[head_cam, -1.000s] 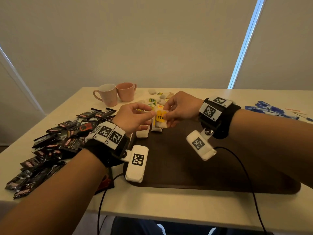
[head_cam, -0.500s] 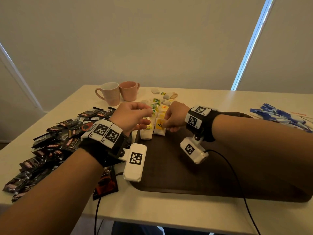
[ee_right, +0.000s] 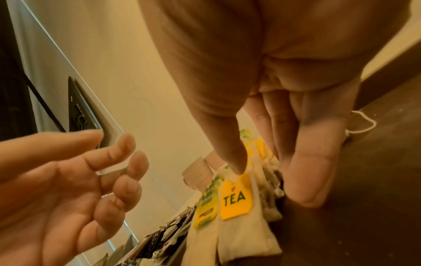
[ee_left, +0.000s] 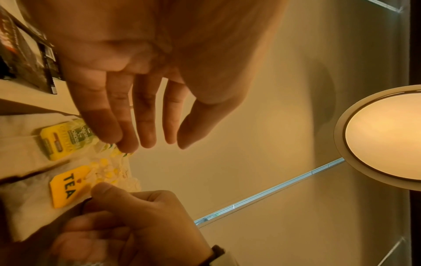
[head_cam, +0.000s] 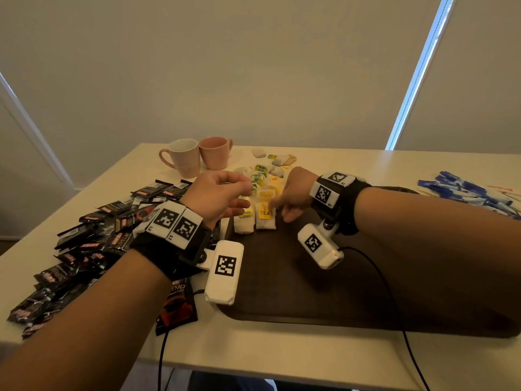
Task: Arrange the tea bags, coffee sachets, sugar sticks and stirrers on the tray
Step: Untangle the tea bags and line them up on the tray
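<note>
Since a second ago our two hands have come down from holding the white paper tea bag with the yellow "TEA" tag (head_cam: 265,218) between them in the air; it now lies on the far left corner of the dark brown flat tray (head_cam: 324,277).

Our right hand (head_cam: 293,193) rests its thumb tip on the top edge of the yellow tag, the other fingers curled loosely beside it, as we judge to keep the tag flat and square on its bag. We cannot tell whether thumb and forefinger actually pinch the tag or only press it.

Our left hand (head_cam: 220,196) hovers just beside, fingers spread and relaxed, holding nothing, over a second white tea bag with a green and yellow tag (head_cam: 244,221). The two bags lie side by side and touching, starting a neat row.

More loose tea bags (head_cam: 265,170) wait on the cream table (head_cam: 282,351) beyond the tray, partly hidden by our hands. A heap of black coffee sachets (head_cam: 84,249) lies to the left, and blue sugar sticks (head_cam: 468,190) lie far right, cut off by the frame edge. Thin stirrers there are too small to make out. Two pale pink mugs (head_cam: 197,156) stand behind.
</note>
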`<state>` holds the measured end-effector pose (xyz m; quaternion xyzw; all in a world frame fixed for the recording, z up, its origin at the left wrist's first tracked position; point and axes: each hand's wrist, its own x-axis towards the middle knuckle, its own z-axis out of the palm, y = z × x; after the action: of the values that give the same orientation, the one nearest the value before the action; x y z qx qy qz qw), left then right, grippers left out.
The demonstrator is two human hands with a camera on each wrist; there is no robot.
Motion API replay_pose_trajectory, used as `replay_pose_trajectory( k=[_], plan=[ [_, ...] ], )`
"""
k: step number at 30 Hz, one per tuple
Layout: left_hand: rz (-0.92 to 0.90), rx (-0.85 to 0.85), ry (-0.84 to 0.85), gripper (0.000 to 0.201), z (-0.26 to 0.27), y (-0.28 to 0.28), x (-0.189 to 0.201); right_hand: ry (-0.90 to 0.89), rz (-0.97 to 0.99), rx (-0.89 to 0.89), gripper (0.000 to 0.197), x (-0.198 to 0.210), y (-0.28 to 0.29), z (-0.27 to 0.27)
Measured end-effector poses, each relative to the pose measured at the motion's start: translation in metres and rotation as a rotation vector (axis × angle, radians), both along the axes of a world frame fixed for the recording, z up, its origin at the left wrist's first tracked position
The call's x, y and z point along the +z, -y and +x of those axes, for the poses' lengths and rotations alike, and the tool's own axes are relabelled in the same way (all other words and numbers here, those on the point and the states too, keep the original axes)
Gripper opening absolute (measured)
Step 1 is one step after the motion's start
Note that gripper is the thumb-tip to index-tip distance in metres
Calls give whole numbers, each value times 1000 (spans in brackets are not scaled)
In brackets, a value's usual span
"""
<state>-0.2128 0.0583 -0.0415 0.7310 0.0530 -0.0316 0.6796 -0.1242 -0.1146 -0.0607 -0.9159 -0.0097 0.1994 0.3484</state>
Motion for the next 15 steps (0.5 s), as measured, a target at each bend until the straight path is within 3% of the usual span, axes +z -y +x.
replay_pose_trajectory(
  k=[4, 9, 15],
  plan=[
    [3, -1, -6, 16, 2, 0, -1, 44, 3, 5, 17, -4, 7, 5],
    [4, -6, -10, 14, 3, 4, -1, 133, 8, 30, 15, -8, 11, 12],
    [19, -5, -17, 11, 3, 6, 0, 119, 11, 52, 13, -10, 9, 14]
  ],
)
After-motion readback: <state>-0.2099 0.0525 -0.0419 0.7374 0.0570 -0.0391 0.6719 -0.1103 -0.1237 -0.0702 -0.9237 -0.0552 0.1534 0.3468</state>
